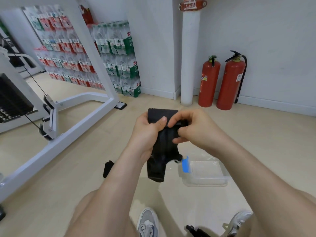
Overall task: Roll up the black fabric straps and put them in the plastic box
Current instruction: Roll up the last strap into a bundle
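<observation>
**Both hands working a black strap above the open box**

Through the head camera I look down at two bare forearms held out over a pale floor (82, 177). The left hand (147, 129) grips the black strap (162, 151) near its top, thumb pressed across the front and fingers wrapped behind. I judge this hold keeps the fabric flat and taut. The right hand (196, 127) is curled against the same stretch, fingertips pinching the fabric where a fold or the first turn of a roll seems to be forming (I cannot see a finished coil). The strap's loose tail hangs down between the wrists, clear of the floor.

The plastic box (205, 183) sits open on the floor just beyond the hanging tail, below the right forearm, close enough, I think, for a short drop once the roll is tight. A blue latch (185, 164) stands at its near end. I cannot make out anything inside.

A second strap (107, 168) lies on the floor left of the left forearm, and another dark strap (196, 231) shows by the shoes (147, 223) at the bottom edge.

Around this: a white gym machine frame (95, 65), stacked packs of bottled water (118, 57), a white pipe (189, 57) and two red fire extinguishers (208, 81) against a white wall.
</observation>
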Demonstrator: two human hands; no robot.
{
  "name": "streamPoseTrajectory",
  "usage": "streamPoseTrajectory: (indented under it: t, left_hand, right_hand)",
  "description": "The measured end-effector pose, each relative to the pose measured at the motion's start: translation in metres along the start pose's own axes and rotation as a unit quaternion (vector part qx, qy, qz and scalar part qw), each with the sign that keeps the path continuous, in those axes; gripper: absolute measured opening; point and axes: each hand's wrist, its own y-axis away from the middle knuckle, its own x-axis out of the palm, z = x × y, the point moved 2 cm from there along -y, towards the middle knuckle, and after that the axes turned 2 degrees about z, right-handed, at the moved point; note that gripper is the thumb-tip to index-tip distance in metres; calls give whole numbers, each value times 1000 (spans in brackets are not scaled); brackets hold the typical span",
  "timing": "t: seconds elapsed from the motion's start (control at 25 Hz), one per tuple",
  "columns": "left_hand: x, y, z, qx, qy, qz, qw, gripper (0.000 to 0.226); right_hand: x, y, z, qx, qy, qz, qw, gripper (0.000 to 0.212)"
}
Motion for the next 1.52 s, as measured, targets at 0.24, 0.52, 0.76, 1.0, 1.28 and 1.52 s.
streamPoseTrajectory:
  t: [0.24,0.52,0.76,1.0,1.28,1.52]
  left_hand:
    - [-5,1,-5,-9,-32,16,999,14]
    - [-41,26,-19,24,-127,223,966,36]
    - [-48,24,-17,44,-214,148,965,18]
    - [-57,19,-22,104,-153,100,978,17]
    - [-58,18,-29,120,-125,3,985,14]
    - [-69,22,-33,132,-144,0,981,28]
  right_hand:
    - [17,-7,-9,46,-194,6,980,11]
    - [4,-20,-9,86,-444,-123,884,31]
    - [1,-20,0,16,-163,-68,984,31]
    - [20,-21,-5,-47,-37,100,993,116]
    - [41,-35,0,-118,-182,-2,976,99]
    - [51,-39,4,-79,-213,37,973,100]
